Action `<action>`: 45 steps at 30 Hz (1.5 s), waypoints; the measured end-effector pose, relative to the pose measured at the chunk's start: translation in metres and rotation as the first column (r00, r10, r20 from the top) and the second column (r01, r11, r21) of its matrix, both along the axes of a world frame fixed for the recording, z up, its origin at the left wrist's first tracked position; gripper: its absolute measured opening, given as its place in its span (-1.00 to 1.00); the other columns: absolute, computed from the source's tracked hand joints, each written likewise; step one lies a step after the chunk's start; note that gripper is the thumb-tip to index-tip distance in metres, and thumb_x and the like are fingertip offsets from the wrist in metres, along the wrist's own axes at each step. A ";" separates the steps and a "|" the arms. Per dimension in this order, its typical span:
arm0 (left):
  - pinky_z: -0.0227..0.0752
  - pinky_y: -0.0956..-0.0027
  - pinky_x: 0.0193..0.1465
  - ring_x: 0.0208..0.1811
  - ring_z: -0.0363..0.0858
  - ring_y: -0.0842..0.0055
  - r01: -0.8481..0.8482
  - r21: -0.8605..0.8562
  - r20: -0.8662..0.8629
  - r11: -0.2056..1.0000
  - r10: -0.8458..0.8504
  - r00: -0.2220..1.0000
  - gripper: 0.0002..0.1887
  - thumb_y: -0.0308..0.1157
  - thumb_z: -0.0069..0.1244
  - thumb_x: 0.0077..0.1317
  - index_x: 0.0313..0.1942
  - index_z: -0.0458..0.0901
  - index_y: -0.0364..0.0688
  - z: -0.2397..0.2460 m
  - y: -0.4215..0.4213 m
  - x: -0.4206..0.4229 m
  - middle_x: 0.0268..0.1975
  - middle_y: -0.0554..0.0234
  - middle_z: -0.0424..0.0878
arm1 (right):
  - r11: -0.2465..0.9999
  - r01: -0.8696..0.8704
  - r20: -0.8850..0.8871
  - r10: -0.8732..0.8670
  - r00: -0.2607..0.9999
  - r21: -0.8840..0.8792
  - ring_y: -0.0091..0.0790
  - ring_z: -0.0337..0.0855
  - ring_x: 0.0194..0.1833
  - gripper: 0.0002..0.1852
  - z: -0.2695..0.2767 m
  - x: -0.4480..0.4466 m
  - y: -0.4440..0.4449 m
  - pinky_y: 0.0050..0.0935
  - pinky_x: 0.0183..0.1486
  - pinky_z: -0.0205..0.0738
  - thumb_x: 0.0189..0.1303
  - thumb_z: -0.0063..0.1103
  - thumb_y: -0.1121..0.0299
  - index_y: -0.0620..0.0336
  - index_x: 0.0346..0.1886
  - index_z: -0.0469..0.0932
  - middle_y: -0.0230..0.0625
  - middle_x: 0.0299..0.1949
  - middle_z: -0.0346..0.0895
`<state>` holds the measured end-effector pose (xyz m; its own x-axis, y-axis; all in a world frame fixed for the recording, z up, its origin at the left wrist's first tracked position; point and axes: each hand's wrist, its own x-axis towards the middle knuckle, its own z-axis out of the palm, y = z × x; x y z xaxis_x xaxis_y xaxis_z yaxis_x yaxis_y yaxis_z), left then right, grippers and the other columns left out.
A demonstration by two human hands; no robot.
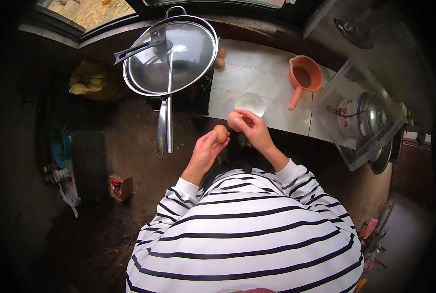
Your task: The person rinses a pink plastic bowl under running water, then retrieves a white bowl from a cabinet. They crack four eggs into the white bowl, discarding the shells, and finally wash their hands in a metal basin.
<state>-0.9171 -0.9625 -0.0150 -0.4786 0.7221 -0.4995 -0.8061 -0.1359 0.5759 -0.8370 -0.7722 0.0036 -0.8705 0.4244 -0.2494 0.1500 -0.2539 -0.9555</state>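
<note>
My left hand (206, 149) holds a brown egg (221, 133) in its fingertips, just in front of the counter edge. A second, paler brown egg (234, 121) is gripped between the thumb and fingers of my right hand (254, 128). The two eggs are close together but apart. Right behind my right hand, a white bowl (250, 103) stands near the front of the tiled counter (273, 73), its near rim partly covered by my fingers. Two more brown eggs (220, 63) lie at the back of the counter, beside the pan.
A large lidded frying pan (188, 69) sits on a black cooktop (196, 99), its handle (162, 128) jutting past the front edge. A coral plastic ladle (306, 73) stands right of the bowl. Farther right, a clear plastic bin (331, 121) leans around a rice cooker (350, 113).
</note>
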 end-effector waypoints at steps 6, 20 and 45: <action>0.56 0.33 0.27 0.15 0.65 0.35 0.006 0.026 0.019 1.000 -0.007 1.000 -0.58 -0.26 -0.13 0.61 0.27 0.44 -0.40 -0.001 0.002 -0.002 0.17 -0.11 0.62 | 0.927 0.047 -0.150 0.010 0.989 0.372 -0.39 0.75 -0.09 -0.57 -0.001 0.008 -0.005 -0.43 0.01 0.63 0.34 0.35 0.30 0.34 0.18 0.56 -0.13 -0.06 0.70; 0.56 0.33 0.26 0.14 0.66 0.35 -0.002 -0.016 0.031 1.000 0.002 1.000 -0.58 -0.26 -0.14 0.61 0.25 0.46 -0.43 -0.005 -0.001 -0.007 0.15 -0.10 0.63 | 0.920 -0.048 -0.103 0.095 0.990 0.388 -0.40 0.73 -0.06 -0.56 -0.010 0.002 -0.010 -0.43 0.02 0.64 0.30 0.38 0.34 0.33 0.19 0.56 -0.15 -0.02 0.67; 0.54 0.48 -0.06 -0.12 0.65 0.48 0.429 -0.177 -0.136 0.886 -0.454 0.881 -0.61 -0.24 -0.12 0.61 0.28 0.45 -0.29 -0.013 0.027 -0.043 0.00 0.14 0.63 | 0.820 -0.517 0.203 0.478 0.854 0.244 -0.32 0.72 -0.13 -0.46 -0.009 0.002 0.042 -0.40 0.05 0.56 0.09 0.43 0.18 0.20 0.15 0.64 -0.18 -0.16 0.74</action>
